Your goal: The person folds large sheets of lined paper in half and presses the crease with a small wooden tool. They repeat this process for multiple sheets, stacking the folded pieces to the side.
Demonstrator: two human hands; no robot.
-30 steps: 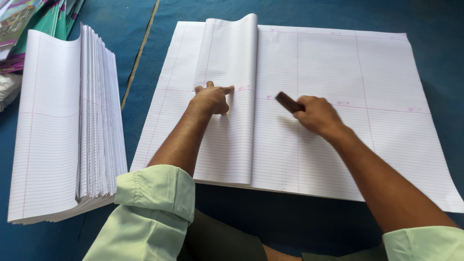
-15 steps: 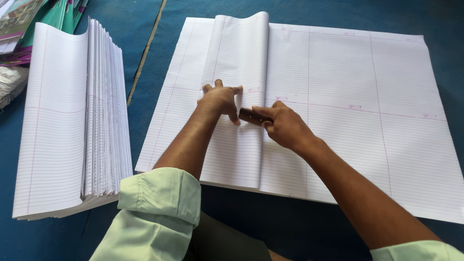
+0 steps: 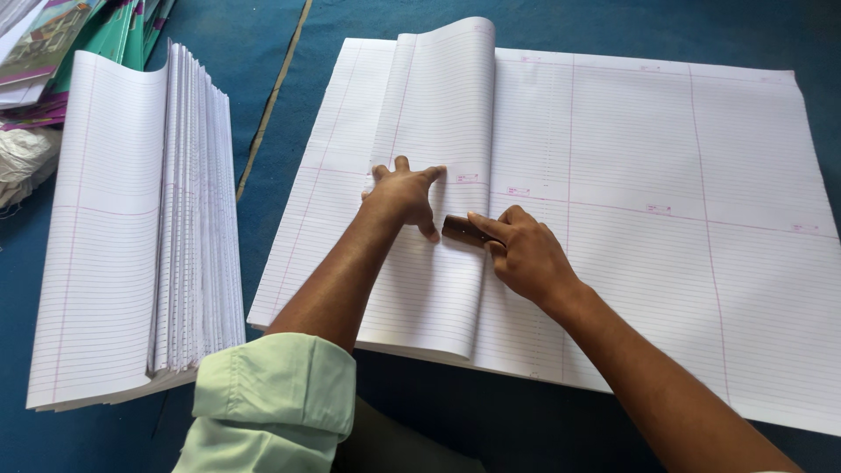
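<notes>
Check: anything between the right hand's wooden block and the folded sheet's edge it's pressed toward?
Nothing visible. The right hand holds the dark wooden block directly on the folded sheet, at its crease edge. The left hand lies flat on the same fold just beside the block, its thumb close to it but not under it.

Most of the small brown tool (image 3: 462,230) is covered by the right hand (image 3: 523,257), so its full shape cannot be told. The paper beneath the left hand (image 3: 404,194) is hidden, as is whatever lies under the folded-over sheet (image 3: 435,175). The coloured booklets (image 3: 53,44) are cut off at the upper left edge. The small pink marks on the large ruled sheet (image 3: 683,201) cannot be made out.
</notes>
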